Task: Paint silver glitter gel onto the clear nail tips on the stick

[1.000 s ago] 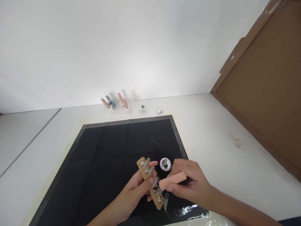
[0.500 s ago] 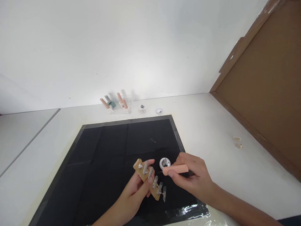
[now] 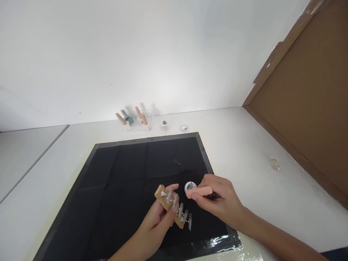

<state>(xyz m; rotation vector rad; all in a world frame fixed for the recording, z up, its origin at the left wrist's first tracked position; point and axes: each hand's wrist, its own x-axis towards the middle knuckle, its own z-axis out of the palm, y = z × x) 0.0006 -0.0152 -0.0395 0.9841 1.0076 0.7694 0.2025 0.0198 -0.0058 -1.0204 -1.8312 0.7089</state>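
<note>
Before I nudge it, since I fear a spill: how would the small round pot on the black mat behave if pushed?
The pot looks low and wide, so it would probably slide rather than tip. It seems small and light, likely moving easily. The right hand beside it may block it.

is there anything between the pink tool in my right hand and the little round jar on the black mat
Nothing visible. The right hand holds the pink tool with its tip right beside the round jar on the black mat. The wooden nail holder in the left hand sits lower left, off that path.
</note>
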